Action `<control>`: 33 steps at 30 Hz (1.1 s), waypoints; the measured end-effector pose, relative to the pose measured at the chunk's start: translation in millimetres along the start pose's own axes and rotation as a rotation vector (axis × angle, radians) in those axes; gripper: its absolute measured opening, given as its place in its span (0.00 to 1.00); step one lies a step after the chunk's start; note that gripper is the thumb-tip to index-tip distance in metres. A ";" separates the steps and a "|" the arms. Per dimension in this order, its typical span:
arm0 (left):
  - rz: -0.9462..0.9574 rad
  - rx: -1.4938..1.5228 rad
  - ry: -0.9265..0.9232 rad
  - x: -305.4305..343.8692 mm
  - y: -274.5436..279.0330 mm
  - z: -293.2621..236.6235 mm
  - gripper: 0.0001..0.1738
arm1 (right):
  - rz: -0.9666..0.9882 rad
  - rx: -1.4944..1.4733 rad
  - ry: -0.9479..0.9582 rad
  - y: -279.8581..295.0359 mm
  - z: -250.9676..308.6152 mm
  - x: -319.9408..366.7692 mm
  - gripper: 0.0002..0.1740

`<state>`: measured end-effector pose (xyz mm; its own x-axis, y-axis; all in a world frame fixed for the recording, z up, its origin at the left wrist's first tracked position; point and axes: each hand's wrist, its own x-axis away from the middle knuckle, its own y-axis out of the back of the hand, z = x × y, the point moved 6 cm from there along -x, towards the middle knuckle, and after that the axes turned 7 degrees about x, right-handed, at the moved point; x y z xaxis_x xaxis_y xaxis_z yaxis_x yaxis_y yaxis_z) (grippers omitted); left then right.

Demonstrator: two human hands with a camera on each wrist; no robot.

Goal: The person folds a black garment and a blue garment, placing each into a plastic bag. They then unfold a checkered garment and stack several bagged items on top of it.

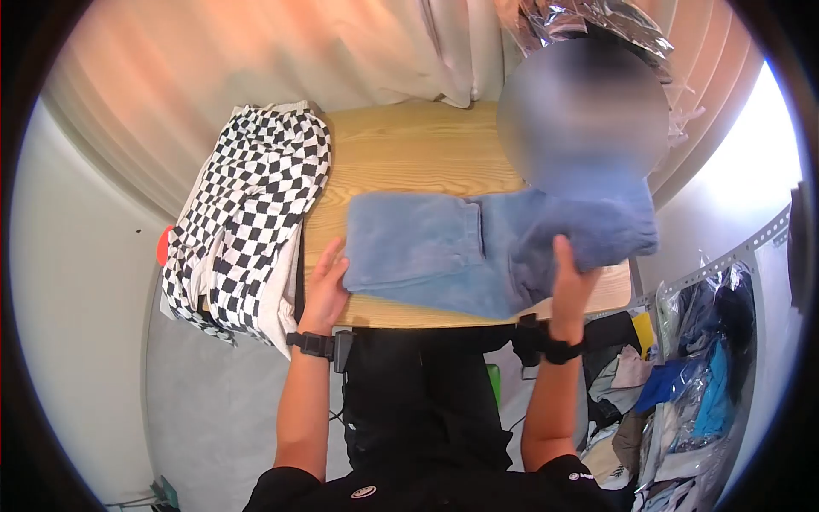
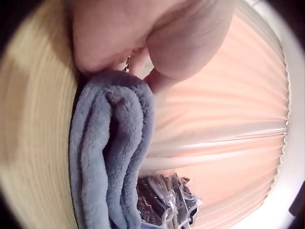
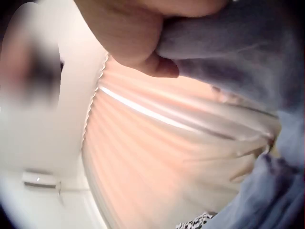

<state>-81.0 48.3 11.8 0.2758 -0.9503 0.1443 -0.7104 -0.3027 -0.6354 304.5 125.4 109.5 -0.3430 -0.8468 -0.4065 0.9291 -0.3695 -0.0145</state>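
A blue plush garment (image 1: 418,243) lies across the wooden table, its left part folded into layers. Those fuzzy layers (image 2: 112,143) show end-on in the left wrist view. My left hand (image 1: 324,286) is at the near-left corner of the fold, fingers extended along its left edge. With the thumb on top and the other fingers hidden beneath, my right hand (image 1: 573,286) grips the garment's right part, which is bunched and raised. In the right wrist view, the raised cloth (image 3: 228,57) hangs from that hand. A blurred disc covers part of the far right end.
Black-and-white checkered pants (image 1: 256,188) lie at the table's left, overhanging the near edge. Behind the wooden table (image 1: 401,141) hangs a pale curtain (image 1: 281,51). Plastic-wrapped items (image 1: 589,21) are at the back right. A metal rack with bagged clothes (image 1: 708,375) stands at the right.
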 end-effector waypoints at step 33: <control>0.164 -0.641 0.078 77.7 -43.3 1.5 0.43 | 0.325 -0.146 -0.453 -13.7 -54.0 26.9 0.37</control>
<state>-27.9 -12.4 49.4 0.1009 -0.9829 0.1540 -0.9902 -0.1142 -0.0805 290.0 128.4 49.4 -0.0319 -0.9993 0.0201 0.9950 -0.0337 -0.0938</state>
